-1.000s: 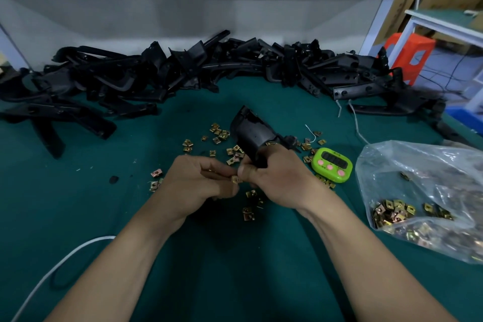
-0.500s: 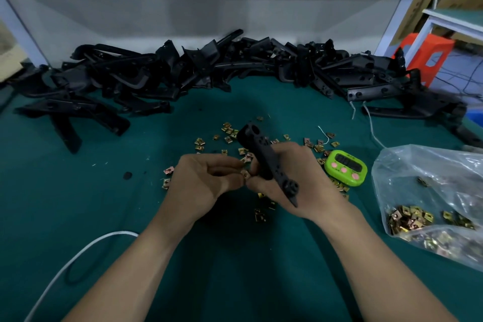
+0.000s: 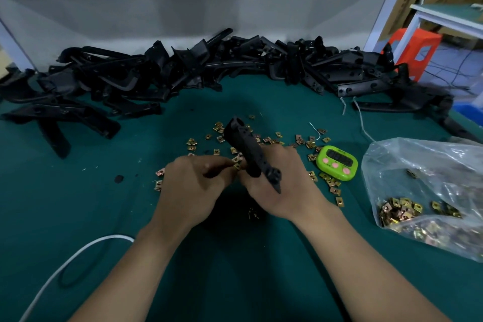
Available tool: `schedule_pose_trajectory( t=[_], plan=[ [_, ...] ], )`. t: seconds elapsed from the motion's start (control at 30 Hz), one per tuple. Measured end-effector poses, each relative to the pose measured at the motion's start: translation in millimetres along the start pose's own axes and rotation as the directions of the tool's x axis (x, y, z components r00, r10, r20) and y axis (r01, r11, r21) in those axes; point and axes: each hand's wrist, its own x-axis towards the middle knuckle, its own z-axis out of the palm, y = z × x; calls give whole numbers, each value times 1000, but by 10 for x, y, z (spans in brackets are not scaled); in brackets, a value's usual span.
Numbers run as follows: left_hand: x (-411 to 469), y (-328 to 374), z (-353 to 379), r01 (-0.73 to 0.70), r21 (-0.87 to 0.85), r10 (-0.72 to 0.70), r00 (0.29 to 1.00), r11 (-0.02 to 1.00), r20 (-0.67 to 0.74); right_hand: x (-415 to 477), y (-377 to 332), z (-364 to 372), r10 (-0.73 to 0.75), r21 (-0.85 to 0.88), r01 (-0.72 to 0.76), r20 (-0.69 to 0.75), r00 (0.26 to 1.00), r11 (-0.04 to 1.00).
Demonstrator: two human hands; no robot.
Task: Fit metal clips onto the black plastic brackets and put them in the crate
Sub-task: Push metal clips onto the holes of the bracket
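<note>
Above a green counter (image 3: 130, 217), the right hand (image 3: 277, 185) grips one black bracket (image 3: 245, 146) while the left hand (image 3: 193, 185) pinches a metal clip (image 3: 237, 166) against it. A large bracket pile (image 3: 183, 70) lies behind, apparently unfitted; no crate is visible.

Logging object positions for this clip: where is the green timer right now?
In the head view, the green timer lies on the mat right of the right hand, between it and the clear bag of clips.
</note>
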Motion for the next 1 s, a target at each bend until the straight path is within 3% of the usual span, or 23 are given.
schedule_pose_trajectory(
  t=[0.2,0.33,0.47,0.53,0.7,0.77,0.87,1.0],
  plan=[
    [36,-6,4,66,-76,-62,996,995,57,19,-12,-39,238,320,-248,71,969,915],
    [63,-38,21,73,-97,-68,996,993,62,4,-79,-70,237,340,-247,71,969,908],
    [95,-81,7,122,-257,-94,988,959,120,21,-79,-89,255,399,-280,117,960,873],
    [101,-105,14,125,-258,-95,987,958,126,24,-81,-84,263,407,-299,143,954,863],
    [146,-158,-72,185,-385,-174,983,904,62,10,-40,-122,326,438,-348,127,937,829],
    [160,-154,-158,188,-484,-204,979,855,19,29,15,-185,338,407,-351,106,935,843],
    [138,-115,-182,193,-538,-244,969,821,-24,35,91,-215,235,169,-230,-8,972,958],
    [105,-24,-155,236,-585,-290,957,775,3,2,111,-190,136,-67,-134,36,990,989]
  ],
)
